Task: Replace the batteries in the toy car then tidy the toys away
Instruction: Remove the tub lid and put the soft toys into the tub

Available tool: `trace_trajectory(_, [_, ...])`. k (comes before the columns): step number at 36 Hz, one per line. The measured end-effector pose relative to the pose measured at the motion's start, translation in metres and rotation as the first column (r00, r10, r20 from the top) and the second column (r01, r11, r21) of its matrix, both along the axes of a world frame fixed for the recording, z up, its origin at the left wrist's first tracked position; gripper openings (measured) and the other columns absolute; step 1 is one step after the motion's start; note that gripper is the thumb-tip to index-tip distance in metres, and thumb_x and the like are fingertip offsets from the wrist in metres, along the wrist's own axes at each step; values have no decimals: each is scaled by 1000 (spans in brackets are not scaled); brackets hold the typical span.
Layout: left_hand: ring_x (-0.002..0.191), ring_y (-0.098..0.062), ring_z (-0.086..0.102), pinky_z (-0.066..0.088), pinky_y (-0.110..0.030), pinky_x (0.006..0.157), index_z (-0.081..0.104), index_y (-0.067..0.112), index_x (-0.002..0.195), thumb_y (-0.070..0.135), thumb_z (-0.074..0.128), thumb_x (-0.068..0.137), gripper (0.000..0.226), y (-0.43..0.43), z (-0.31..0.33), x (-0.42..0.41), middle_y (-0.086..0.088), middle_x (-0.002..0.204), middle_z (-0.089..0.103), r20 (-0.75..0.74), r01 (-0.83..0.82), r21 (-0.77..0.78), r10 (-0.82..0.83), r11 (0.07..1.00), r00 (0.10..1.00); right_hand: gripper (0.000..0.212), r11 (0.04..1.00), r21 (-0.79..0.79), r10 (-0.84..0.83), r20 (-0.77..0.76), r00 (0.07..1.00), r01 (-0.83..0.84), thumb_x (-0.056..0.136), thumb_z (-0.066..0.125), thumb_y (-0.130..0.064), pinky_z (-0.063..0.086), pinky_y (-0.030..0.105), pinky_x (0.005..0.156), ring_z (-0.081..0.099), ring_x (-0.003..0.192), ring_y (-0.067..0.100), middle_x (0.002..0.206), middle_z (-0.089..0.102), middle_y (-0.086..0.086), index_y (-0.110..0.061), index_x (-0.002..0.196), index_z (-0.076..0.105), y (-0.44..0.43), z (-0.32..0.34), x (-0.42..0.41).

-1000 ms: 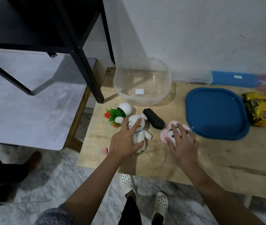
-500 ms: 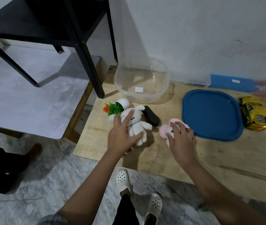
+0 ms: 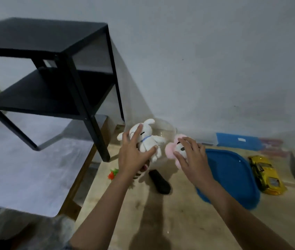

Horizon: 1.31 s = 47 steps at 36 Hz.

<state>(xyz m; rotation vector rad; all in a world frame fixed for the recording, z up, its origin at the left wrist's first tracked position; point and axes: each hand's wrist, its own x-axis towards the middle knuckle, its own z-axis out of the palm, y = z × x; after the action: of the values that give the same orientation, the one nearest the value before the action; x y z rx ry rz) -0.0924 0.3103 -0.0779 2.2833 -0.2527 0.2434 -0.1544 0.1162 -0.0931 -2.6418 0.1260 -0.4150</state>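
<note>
- Toy car [image 3: 267,175], yellow, lies on the wooden bench [image 3: 188,222] just right of the blue lid [image 3: 233,177], apart from both hands.
- Left grip [image 3: 132,154] holds a white plush rabbit [image 3: 148,141] between spread fingers and thumb, lifted off the bench in front of the clear container [image 3: 168,134].
- Right grip [image 3: 191,156] curls its fingers over a pink plush toy [image 3: 172,152], also held up.
- A black oblong object [image 3: 159,181] lies on the bench below the hands.

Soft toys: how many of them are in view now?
2. The white rabbit is gripped in the left hand, in front of the clear tub. The pink toy is gripped in the right hand beside it. Another may be hidden behind the left hand.
</note>
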Motion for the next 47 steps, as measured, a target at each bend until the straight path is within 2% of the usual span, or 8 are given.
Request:
trace_trajectory(13, [132,-17,34,41,-26,91,29,40,142,52,70,73,82,-27,-36,143,-3,146,23,-153,35,81,-22,996,988,54,987,134,-62,-161,985,84,90,45,-46,33,35,99,42,112,24,137,46,-3,-19,136,40,47,-30,91])
trace_trajectory(17, [128,-18,37,42,-22,84,30,38,141,57,69,70,83,-34,-62,151,-5,143,25,-145,33,139,-13,990,989,59,983,117,-116,-225,968,145,82,40,-49,27,26,88,54,97,32,123,58,5,-12,126,51,54,-54,102])
trace_trajectory(20, [120,-21,43,45,-23,77,25,40,143,61,65,72,84,-35,-76,153,-5,143,24,-175,75,227,-36,971,984,56,983,80,-144,-239,960,168,80,42,-46,43,33,85,57,91,31,117,60,7,-11,122,55,57,-56,107])
trace_trajectory(25, [123,-24,42,49,-32,78,10,45,143,65,59,74,87,-35,-86,156,-5,148,16,-247,95,309,-17,946,969,60,988,40,-131,-300,945,149,71,76,-22,50,42,85,57,101,36,120,59,14,-5,124,54,59,-61,117])
trace_trajectory(30, [133,-33,33,49,-40,88,-4,50,142,56,58,81,88,-30,-95,154,-2,155,-7,-387,214,275,-96,937,917,64,1000,-27,-3,-413,911,-9,81,65,-9,31,46,109,33,131,37,142,38,19,-2,138,37,55,-57,120])
trace_trajectory(33, [136,-30,32,47,-35,90,-8,47,144,49,57,84,88,-26,-98,152,3,155,-20,-433,303,261,-169,917,886,65,995,-74,24,-490,871,-69,88,55,-13,16,34,115,16,139,30,152,19,11,-11,144,23,51,-53,115])
trace_trajectory(37, [133,-28,38,44,-29,85,-8,42,146,42,54,89,84,-18,-99,154,1,153,-28,-445,467,278,-318,840,837,58,996,-61,17,-535,845,-58,91,45,-11,15,30,113,10,139,28,152,13,7,-16,144,24,44,-45,116])
trace_trajectory(47, [145,-29,-2,32,-42,109,-24,38,142,47,43,94,82,-10,-87,139,-2,143,-46,-578,568,238,-355,788,735,72,991,-83,4,-769,639,-106,94,47,-12,15,38,115,-4,144,27,155,-4,15,-16,148,1,55,-42,119])
